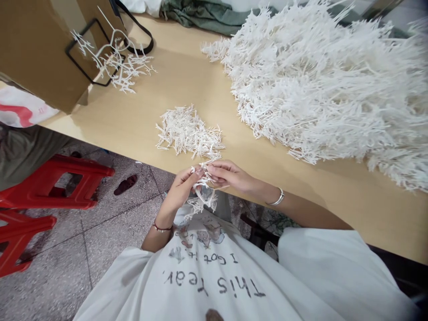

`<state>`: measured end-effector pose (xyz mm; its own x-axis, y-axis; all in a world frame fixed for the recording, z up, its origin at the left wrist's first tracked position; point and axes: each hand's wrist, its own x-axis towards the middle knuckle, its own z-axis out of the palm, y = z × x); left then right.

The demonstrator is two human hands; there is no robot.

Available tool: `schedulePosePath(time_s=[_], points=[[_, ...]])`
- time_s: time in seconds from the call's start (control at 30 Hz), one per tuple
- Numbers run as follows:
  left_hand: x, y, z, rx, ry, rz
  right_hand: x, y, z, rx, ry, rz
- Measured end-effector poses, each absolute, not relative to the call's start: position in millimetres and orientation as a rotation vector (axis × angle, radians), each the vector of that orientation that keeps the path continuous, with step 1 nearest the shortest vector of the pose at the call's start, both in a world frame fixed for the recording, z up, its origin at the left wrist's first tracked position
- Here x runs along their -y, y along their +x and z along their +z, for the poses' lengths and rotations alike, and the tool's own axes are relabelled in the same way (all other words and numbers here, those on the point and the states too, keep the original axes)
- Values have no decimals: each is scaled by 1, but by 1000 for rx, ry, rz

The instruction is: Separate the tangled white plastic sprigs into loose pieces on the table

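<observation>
Over the table's front edge, my left hand (182,186) is closed on a white branched plastic piece (201,205), part of which hangs below the fingers. My right hand (232,175) pinches the upper part of the same piece from the other side. The fingertips of both hands nearly meet, and they hide the exact grip. Just beyond them lies a small pile of short white plastic sprigs (190,133). A big heap of white branched pieces (317,89) covers the table's right side.
A cardboard box (40,40) stands at the back left, with a black wire frame (69,48) and thin white branched stems (125,73) beside it. Dark green cloth (200,15) lies along the table's (180,80) back. Red stools (67,183) and a dark slipper (125,184) are on the floor.
</observation>
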<state>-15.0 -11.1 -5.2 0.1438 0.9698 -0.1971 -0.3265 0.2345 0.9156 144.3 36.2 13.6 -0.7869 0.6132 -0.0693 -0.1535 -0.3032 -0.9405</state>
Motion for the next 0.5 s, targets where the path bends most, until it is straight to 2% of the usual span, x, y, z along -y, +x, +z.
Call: schedulePosePath(time_s=[0.5], points=[[5, 3, 0, -646, 469, 965, -24, 145, 19, 973, -445, 2456]])
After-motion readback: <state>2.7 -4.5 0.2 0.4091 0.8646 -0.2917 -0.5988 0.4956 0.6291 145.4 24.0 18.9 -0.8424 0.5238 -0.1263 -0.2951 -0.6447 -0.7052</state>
